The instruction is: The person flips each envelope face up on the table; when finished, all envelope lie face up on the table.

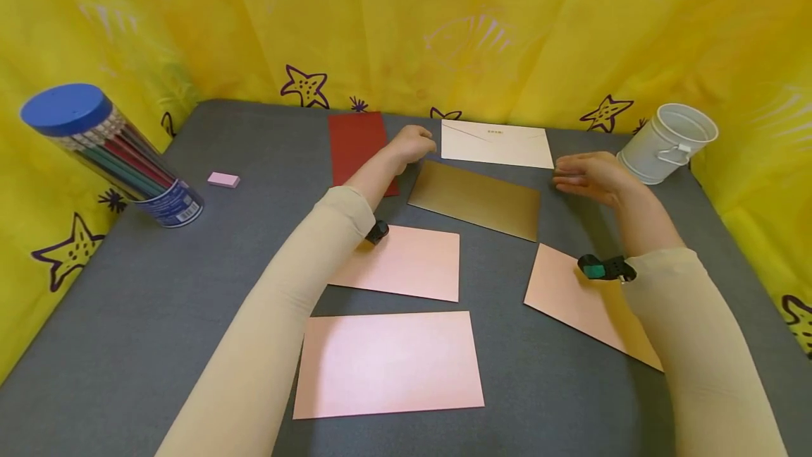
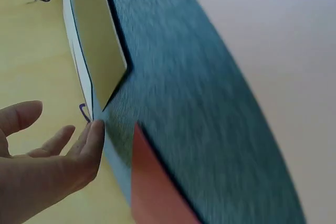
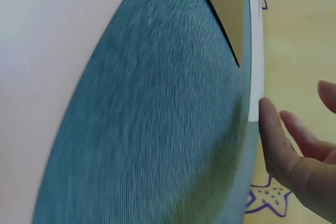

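A white envelope (image 1: 497,141) lies near the back of the grey table, its flap side up. Just past its left end is my left hand (image 1: 411,145), fingers loosely extended and holding nothing. My right hand (image 1: 593,175) is beside its right end, fingers nearly straight, nothing gripped. Whether the fingertips touch the envelope, I cannot tell. Slightly nearer lies a flat gold envelope-like rectangle (image 1: 476,197), set at a slant. A red one (image 1: 360,143) is partly hidden by my left hand and wrist.
Pink rectangles lie nearer: one (image 1: 419,263) under my left forearm, one (image 1: 390,365) at the front, one (image 1: 571,295) under my right forearm. A blue-lidded tub of pencils (image 1: 120,161) and a pink eraser (image 1: 223,180) are left; a white pail (image 1: 660,147) stands back right, before yellow cloth (image 1: 393,20).
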Demonstrator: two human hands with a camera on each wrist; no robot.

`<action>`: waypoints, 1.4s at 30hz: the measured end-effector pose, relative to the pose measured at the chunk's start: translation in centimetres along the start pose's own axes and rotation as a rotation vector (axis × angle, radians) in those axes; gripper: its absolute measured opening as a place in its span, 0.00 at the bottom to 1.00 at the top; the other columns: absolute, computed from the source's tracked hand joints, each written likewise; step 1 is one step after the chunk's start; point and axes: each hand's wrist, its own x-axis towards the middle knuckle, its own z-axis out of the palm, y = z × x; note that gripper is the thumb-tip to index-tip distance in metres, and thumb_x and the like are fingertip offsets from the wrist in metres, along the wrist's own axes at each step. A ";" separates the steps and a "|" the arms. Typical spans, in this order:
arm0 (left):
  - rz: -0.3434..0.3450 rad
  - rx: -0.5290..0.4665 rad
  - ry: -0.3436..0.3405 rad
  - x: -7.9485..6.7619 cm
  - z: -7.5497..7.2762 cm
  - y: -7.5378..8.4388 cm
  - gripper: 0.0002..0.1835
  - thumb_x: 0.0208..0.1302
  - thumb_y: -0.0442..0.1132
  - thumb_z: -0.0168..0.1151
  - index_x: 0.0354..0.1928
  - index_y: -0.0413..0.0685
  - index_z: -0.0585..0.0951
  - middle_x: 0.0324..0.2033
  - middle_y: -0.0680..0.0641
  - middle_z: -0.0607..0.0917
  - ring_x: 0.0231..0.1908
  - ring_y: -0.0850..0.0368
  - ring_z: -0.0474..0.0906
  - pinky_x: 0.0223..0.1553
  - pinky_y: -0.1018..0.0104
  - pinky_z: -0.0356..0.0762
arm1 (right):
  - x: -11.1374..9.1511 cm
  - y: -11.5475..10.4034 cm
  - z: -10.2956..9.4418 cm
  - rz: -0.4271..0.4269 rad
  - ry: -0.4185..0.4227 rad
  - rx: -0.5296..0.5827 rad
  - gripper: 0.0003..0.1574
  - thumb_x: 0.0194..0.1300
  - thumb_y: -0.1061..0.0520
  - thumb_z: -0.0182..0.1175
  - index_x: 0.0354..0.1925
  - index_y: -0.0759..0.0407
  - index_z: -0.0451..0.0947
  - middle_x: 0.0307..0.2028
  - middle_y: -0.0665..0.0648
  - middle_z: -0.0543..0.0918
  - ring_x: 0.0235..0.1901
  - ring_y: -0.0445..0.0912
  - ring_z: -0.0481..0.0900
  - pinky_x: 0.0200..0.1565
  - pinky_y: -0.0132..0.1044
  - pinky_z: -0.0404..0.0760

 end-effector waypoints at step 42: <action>-0.154 -0.104 -0.103 -4.6 -0.9 -2.4 0.25 0.72 0.34 0.48 0.69 0.38 0.66 0.67 0.43 0.69 0.49 0.52 0.71 0.61 0.57 0.80 | -3.1 2.1 2.8 0.162 -0.173 -0.246 0.14 0.75 0.55 0.51 0.46 0.57 0.84 0.31 0.45 0.88 0.33 0.37 0.86 0.43 0.30 0.87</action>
